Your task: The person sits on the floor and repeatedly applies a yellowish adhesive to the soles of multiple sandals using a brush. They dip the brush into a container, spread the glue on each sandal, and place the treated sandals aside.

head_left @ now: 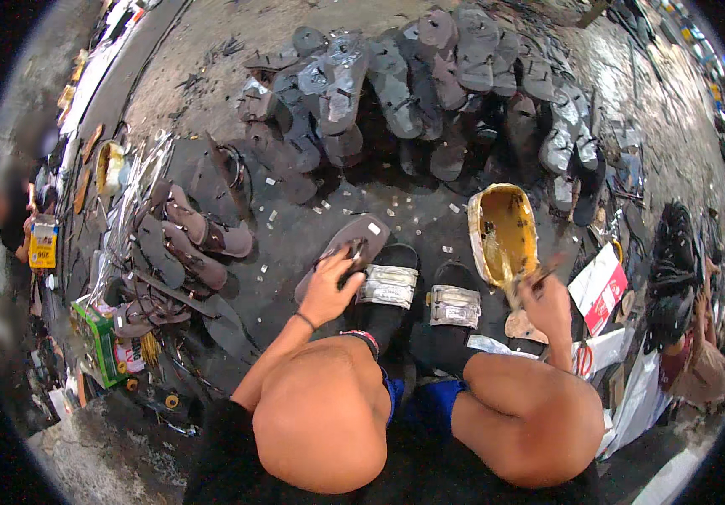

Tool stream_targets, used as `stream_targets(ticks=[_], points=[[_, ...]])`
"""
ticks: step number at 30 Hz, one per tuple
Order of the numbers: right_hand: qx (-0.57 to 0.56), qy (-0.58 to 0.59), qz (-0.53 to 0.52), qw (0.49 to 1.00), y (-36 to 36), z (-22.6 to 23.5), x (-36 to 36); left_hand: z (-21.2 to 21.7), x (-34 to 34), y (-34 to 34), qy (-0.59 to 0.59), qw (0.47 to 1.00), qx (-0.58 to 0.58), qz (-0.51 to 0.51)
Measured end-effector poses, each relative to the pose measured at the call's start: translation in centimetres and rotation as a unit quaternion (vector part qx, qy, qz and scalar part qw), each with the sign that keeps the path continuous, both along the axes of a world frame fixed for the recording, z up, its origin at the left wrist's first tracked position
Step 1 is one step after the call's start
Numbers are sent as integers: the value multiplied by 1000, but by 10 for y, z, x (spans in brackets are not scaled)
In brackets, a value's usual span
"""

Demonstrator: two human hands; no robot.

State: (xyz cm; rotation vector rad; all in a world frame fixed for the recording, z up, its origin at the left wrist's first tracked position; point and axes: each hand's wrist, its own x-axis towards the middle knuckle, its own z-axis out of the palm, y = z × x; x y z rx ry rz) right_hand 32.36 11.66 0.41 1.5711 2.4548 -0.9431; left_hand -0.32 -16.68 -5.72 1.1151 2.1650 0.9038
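A dark brown sandal (368,231) with a black strap lies on the dark ground mat, toe pointing away and slightly right. My left hand (326,289) bends its fingers over the strap and steadies the sandal from above. To the right, my right hand (546,305) is closed around the dark handle of a brush (555,266). The brush's pale, glue-coated end dips down beside the near rim of a yellow tub (478,251). Inside that tub is yellowish-brown glue, with a clear, wet-looking lump in it.
My feet, in black slides (387,286) with silvery straps, stand between the hands. Many sandals and soles (396,88) are heaped at the back, with more sandals (184,236) on the left. A red-and-white box (598,289) lies at right; a green box (98,343) at left.
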Motion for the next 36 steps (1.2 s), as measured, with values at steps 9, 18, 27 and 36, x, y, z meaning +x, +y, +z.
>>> stream_targets(ticks=[9, 18, 27, 36], points=[[-219, 449, -70, 863, -30, 59, -110, -36, -31, 63, -203, 979, 27, 3], [22, 478, 26, 878, -13, 53, -215, 82, -2, 148, -576, 744, 252, 226], [137, 507, 87, 846, -28, 57, -196, 72, 1, 157, -468, 785, 323, 245], [-347, 570, -162, 727, -47, 69, -206, 64, -26, 125, -458, 847, 248, 110]])
